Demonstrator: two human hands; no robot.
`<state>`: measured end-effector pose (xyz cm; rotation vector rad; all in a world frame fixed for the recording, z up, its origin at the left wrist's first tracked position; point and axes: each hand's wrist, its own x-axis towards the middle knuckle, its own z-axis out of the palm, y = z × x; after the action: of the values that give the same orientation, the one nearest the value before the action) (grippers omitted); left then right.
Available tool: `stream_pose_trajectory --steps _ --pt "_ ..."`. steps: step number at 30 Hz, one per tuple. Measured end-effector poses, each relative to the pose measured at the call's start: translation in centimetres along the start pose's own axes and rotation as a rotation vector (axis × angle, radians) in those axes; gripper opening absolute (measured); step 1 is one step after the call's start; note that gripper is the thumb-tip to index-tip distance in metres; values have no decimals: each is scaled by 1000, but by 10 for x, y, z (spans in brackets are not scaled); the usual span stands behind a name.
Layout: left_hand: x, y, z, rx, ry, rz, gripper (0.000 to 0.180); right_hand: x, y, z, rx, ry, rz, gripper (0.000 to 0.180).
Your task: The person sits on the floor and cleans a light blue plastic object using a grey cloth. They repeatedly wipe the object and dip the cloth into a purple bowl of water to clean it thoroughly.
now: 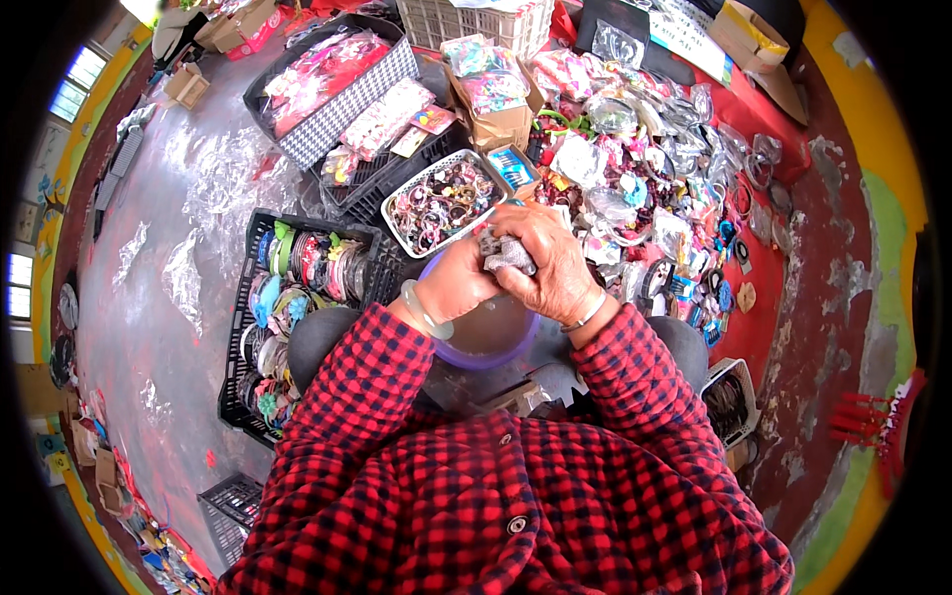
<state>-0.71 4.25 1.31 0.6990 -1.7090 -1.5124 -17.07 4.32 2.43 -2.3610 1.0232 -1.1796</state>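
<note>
Both hands meet over a purple bowl [488, 349] in the lap. The left hand [458, 281] and right hand [547, 263] together clench a small grey bundle [506, 252], just near a white basket [443, 201] of bangles.

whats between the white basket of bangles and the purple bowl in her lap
In the head view, the two hands: left hand and right hand together grip a small grey sparkly piece between white basket and purple bowl.

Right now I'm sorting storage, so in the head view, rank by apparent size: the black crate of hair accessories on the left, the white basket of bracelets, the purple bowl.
1. black crate, clearly largest
2. white basket and purple bowl: look alike; the bowl is partly hidden by the hands, so unranked.
</note>
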Motion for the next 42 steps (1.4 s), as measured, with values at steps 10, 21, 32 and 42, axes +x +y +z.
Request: stream_pose_trajectory --steps 10,21,32,42 --pt "-10 3 -13 22 -235 -150 19 -1 7 -5 223 100 484 21" --pt "-10 6 -25 -185 -156 -398 18 -3 26 -6 334 -103 357 21" --pt "-18 15 -38 -130 -300 -256 14 -2 23 -44 792 -541 582 29" --pt "-11 4 -28 -17 -380 -191 18 3 10 -33 620 -582 597 22"
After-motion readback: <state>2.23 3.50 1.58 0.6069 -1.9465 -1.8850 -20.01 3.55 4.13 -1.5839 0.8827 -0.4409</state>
